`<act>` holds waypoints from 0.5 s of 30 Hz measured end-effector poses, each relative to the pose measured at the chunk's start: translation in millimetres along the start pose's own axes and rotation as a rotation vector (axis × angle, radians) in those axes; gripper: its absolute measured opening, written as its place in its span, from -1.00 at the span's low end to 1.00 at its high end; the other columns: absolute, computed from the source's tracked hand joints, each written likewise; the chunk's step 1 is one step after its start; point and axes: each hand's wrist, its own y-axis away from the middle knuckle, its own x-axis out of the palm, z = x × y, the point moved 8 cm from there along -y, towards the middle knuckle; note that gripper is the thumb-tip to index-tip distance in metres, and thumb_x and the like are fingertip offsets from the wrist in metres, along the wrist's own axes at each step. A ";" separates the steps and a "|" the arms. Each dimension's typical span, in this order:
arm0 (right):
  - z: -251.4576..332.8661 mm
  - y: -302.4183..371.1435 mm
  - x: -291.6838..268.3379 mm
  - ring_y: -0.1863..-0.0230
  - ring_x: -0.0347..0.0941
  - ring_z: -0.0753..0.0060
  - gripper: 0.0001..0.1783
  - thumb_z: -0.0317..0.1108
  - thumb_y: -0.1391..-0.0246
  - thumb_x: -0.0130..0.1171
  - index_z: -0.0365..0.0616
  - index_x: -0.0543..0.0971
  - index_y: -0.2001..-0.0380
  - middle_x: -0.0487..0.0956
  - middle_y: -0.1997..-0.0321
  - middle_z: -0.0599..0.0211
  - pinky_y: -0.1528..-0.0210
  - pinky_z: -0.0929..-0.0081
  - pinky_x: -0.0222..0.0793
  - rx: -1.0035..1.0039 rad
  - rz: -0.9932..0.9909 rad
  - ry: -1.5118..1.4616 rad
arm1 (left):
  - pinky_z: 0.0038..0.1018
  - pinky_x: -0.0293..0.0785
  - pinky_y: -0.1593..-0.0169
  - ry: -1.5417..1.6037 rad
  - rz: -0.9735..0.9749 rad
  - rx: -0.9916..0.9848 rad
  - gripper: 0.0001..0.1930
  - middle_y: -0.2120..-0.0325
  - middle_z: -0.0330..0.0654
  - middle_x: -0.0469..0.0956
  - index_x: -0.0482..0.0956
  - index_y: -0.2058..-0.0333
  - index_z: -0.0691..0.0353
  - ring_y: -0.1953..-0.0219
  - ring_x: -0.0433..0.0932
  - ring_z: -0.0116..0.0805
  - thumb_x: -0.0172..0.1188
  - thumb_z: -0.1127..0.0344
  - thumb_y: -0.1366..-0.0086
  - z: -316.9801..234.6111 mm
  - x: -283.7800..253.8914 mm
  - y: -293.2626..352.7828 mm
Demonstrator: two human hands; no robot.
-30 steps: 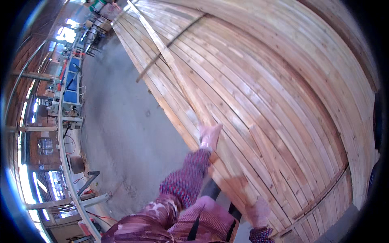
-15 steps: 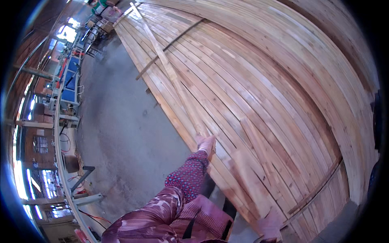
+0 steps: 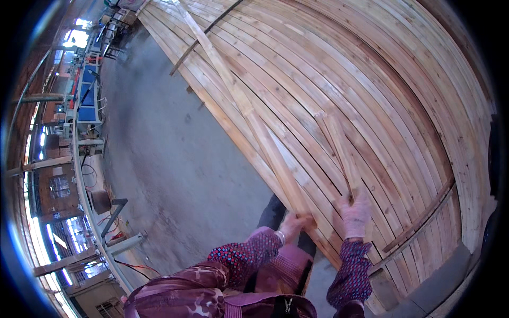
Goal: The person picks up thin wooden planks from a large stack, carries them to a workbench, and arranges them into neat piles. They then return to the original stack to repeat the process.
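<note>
My left hand point(image 3: 292, 226) is closed round the near end of a long wooden plank point(image 3: 269, 148). That plank lies aslant over the boards and reaches toward the far end of the stack. To its right, my right hand point(image 3: 355, 216), in a pale glove and slightly blurred, grips the near end of a short board point(image 3: 341, 144). The short board rests on the stack, pointing away from me. Beneath both pieces spreads a wide layer of light planks point(image 3: 297, 79), laid side by side with dark gaps between some.
Thin wooden strips cross the stack, one at the far part point(image 3: 208, 33) and one at the near right point(image 3: 419, 214). Grey concrete floor point(image 3: 169, 159) runs along the left. Beyond it stand a long metal rail point(image 3: 84, 191) and blue machinery point(image 3: 88, 94).
My left hand has drawn the long plank nearer to me. My right hand has moved up from the lower edge onto the short board's near end. The view has shifted slightly.
</note>
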 end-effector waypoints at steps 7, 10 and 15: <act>14.2 80.3 79.8 0.08 0.57 -0.09 -0.36 0.04 0.14 0.43 -0.23 0.62 0.08 0.64 0.18 -0.11 0.04 0.14 0.44 0.253 0.709 -0.102 | -0.22 0.55 0.15 -0.749 0.415 0.253 -0.69 0.17 -0.13 0.59 0.60 0.13 0.14 0.19 0.62 -0.22 0.10 0.06 -0.34 29.1 20.6 38.7; -37.8 84.5 99.2 0.04 0.57 -0.08 -0.32 0.07 0.14 0.42 -0.22 0.61 0.05 0.64 0.13 -0.12 0.04 0.15 0.44 0.200 0.569 -0.303 | -0.23 0.52 0.00 -1.368 -0.081 0.762 -0.66 0.18 -0.11 0.63 0.60 0.09 0.07 0.09 0.59 -0.11 0.15 0.06 -0.23 -110.1 -35.4 8.7; -83.8 79.7 128.2 0.19 0.61 0.21 -0.43 -0.16 0.11 0.43 -0.23 0.60 0.04 0.68 0.20 0.09 0.13 0.30 0.48 0.358 0.596 -0.130 | -0.20 0.03 -0.40 -1.047 -0.807 0.449 -0.12 -0.35 0.27 0.06 -0.01 -0.40 0.25 -0.41 0.02 0.11 0.04 -0.20 -0.30 -303.5 -86.3 -53.8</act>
